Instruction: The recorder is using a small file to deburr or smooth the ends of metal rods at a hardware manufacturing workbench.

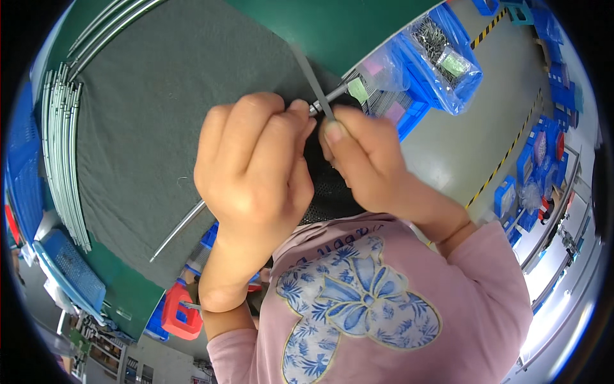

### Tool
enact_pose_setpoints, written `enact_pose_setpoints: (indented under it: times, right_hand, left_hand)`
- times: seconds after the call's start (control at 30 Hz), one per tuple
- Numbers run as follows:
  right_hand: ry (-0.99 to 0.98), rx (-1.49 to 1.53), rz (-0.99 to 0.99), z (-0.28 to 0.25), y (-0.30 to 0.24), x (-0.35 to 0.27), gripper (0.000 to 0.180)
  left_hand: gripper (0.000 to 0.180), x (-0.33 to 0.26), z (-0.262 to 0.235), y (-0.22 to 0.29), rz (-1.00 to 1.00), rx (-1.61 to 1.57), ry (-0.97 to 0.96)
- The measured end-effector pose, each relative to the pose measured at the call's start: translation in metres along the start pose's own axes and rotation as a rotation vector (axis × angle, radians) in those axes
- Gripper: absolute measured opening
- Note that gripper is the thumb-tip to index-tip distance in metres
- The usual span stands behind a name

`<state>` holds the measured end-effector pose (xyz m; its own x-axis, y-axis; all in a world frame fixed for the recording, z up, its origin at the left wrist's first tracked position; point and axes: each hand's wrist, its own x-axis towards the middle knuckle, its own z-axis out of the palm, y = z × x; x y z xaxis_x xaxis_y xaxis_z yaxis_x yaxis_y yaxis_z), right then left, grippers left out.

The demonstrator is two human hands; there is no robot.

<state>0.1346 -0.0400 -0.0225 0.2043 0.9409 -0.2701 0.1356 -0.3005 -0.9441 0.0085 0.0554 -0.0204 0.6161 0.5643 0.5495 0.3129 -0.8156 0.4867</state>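
Note:
My left hand [249,153] is wrapped round a slim silver metal rod [178,231]. The rod slants from the lower left, passes through the fist and comes out at the upper right, where its end part looks thicker and grey. Close beside it, my right hand [361,150] pinches a flat grey strip [311,78] between thumb and fingers. That strip crosses the rod just past the left fist and sticks up towards the far side, blurred at its tip. Whether it touches the rod I cannot tell.
A dark grey cloth [141,128] covers much of the green table [300,22]. Many similar rods [62,153] lie bundled at the left. Blue bins [470,83] with small metal parts stand at the right edge. A red container [182,312] is at the lower left.

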Motion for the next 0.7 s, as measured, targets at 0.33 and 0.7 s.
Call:
enact_pose_setpoints:
  times: [0.33, 0.7]
  right_hand:
    - [0.055, 0.064, -0.082, 0.011, 0.029, -0.007, 0.015]
    - [0.235, 0.099, -0.201, 0.004, 0.068, -0.016, 0.013]
  left_hand:
    - [0.016, -0.001, 0.003, -0.001, -0.014, -0.022, 0.025]
    - [0.019, 0.001, 0.000, -0.001, -0.011, 0.014, -0.015]
